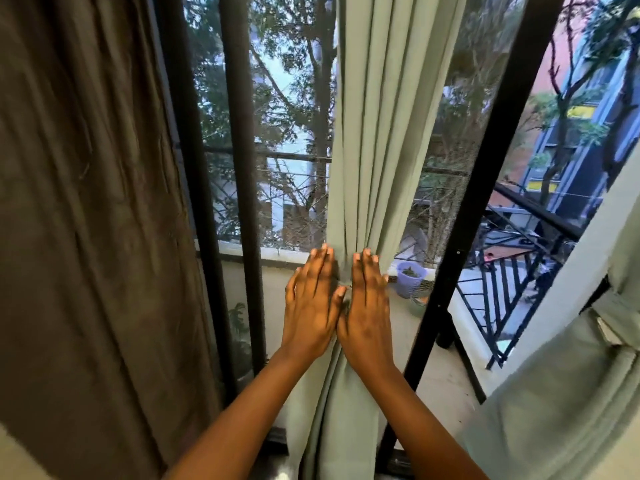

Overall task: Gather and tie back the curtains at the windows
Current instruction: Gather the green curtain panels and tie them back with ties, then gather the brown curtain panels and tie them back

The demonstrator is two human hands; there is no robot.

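A pale green curtain (377, 133) hangs in front of the window, bunched narrow at about sill height. My left hand (311, 303) and my right hand (369, 303) lie side by side on the gathered waist, fingers stretched upward and flat against the cloth, thumbs meeting at the pinched middle. Something small sits between the thumbs; I cannot tell whether it is a tie. Below the hands the curtain spreads out again toward the floor. A second pale green curtain (568, 393) at the right edge is held back by a band (609, 327).
A brown curtain (86, 220) fills the left side. Black window frame bars (239, 168) (485, 188) stand on both sides of the gathered curtain. Outside, a purple plant pot (410, 277) sits by the balcony ledge, with a black railing (512, 282) and trees beyond.
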